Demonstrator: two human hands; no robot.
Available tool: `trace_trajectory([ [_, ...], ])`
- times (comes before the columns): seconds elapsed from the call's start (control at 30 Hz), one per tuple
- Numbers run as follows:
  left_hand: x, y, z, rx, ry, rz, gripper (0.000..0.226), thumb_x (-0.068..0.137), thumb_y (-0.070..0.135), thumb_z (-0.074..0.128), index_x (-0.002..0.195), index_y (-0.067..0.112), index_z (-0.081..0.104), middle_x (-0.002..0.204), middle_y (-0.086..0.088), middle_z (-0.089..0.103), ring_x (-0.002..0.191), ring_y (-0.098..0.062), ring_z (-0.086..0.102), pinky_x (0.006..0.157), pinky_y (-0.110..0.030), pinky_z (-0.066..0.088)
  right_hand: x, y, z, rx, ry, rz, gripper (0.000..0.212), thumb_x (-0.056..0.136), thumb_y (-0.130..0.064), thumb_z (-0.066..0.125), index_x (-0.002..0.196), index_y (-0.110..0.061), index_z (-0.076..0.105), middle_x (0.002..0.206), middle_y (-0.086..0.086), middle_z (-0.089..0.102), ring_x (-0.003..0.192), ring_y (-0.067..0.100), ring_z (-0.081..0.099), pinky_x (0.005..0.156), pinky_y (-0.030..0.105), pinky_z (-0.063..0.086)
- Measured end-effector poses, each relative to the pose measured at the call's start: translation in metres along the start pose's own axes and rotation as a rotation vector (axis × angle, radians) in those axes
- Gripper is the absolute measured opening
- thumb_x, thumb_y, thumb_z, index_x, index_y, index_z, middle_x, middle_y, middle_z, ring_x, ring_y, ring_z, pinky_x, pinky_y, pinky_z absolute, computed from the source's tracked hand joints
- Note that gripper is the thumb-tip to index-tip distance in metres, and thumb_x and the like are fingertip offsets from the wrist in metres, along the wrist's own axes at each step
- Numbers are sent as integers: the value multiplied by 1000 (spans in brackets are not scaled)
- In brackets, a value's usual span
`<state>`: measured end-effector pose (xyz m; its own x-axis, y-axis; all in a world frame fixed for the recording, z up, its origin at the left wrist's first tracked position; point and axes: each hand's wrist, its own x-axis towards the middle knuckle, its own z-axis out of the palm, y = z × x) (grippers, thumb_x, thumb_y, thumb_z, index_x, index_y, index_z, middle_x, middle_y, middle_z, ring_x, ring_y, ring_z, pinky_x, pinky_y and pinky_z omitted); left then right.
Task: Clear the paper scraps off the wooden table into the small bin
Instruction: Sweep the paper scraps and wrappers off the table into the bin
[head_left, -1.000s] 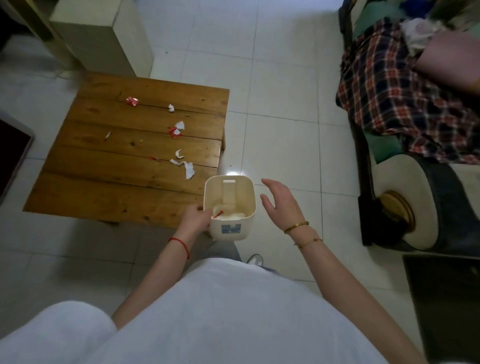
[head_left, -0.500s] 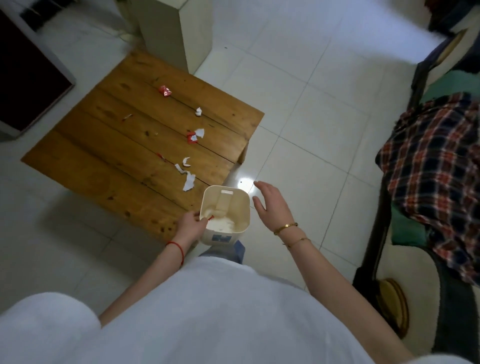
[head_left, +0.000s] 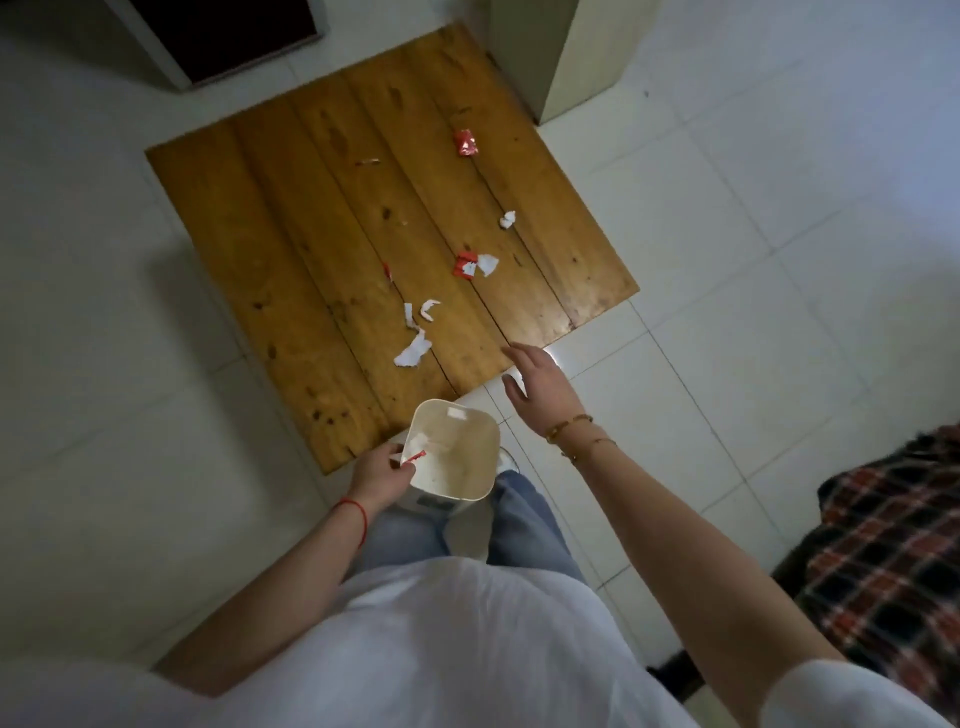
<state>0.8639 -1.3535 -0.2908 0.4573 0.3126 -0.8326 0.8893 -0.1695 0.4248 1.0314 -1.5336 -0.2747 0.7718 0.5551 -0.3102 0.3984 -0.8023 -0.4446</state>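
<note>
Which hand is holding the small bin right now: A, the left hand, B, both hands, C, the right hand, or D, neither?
A: the left hand grips the side of the small bin, while the right hand is open and apart from it, near the wooden table edge.

A white tiled floor fills the room. A cream cabinet stands at the top, a dark-fronted unit at top left, and a red plaid blanket lies at right.
</note>
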Motion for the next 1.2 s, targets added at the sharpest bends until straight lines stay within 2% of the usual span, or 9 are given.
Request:
trace_trajectory([
  [0.07, 6, -5, 18, -44, 38, -40, 38, 85, 15, 59, 121, 8, 61, 117, -12, 67, 107, -28, 61, 92, -33, 48, 24, 9, 4, -36, -86, -92, 43, 96, -25, 45, 137, -12, 43, 142, 11, 45, 130, 27, 42, 110, 36, 35],
  [0.27, 33, -22, 88, -232, 134, -208, 30, 85, 17, 59, 114, 11, 65, 114, -11, 68, 104, -28, 62, 80, -25, 41, 87, 27, 30, -117, -259, -321, 50, 96, -28, 45, 143, -17, 34, 153, 6, 32, 140, 26, 29, 114, 43, 31],
  [0.4, 64, -26, 122, -346, 147, -286, 34, 84, 37, 64, 111, 16, 65, 105, -7, 71, 87, -20, 61, 73, -25, 45, 128, 30, 56, -141, -298, -434, 53, 96, -26, 44, 145, -18, 29, 156, 5, 26, 144, 25, 21, 115, 43, 29],
  [0.53, 97, -29, 140, -419, 167, -316, 40, 85, 37, 62, 120, 18, 61, 100, -2, 68, 85, -17, 60, 67, -23, 45, 166, 24, 84, -192, -335, -555, 56, 96, -28, 41, 148, -15, 24, 157, 9, 21, 146, 28, 15, 118, 44, 21],
  [0.7, 133, -36, 150, -496, 239, -342, 38, 84, 37, 63, 116, 18, 63, 103, -5, 71, 91, -21, 64, 81, -27, 49, 199, 20, 121, -284, -432, -636, 58, 97, -30, 38, 150, -16, 19, 160, 8, 12, 147, 28, 8, 120, 42, 11],
  [0.87, 142, -39, 151, -618, 288, -372, 33, 79, 47, 66, 104, 25, 64, 90, 4, 69, 87, -18, 65, 77, -27, 49, 182, 44, 141, -322, -521, -728, 59, 96, -30, 39, 150, -14, 18, 160, 6, 11, 148, 25, 6, 121, 42, 8],
  [1.03, 141, -44, 147, -586, 311, -361, 35, 84, 21, 57, 119, 15, 62, 107, -8, 70, 99, -26, 65, 91, -35, 51, 136, 80, 140, -323, -590, -878, 61, 95, -28, 41, 150, -12, 19, 159, 10, 15, 147, 26, 9, 121, 42, 5],
  [1.13, 140, -44, 144, -582, 290, -365, 40, 83, 24, 57, 123, 15, 59, 110, -9, 69, 102, -26, 64, 95, -39, 50, 106, 96, 139, -310, -709, -992, 59, 94, -25, 42, 149, -13, 23, 158, 11, 18, 147, 26, 11, 121, 45, 7],
  [1.2, 140, -44, 142, -576, 279, -365, 40, 84, 26, 58, 123, 16, 60, 111, -8, 69, 103, -25, 64, 96, -41, 49, 103, 94, 136, -189, -685, -999, 58, 92, -21, 44, 147, -13, 28, 157, 10, 22, 146, 26, 17, 120, 45, 12],
])
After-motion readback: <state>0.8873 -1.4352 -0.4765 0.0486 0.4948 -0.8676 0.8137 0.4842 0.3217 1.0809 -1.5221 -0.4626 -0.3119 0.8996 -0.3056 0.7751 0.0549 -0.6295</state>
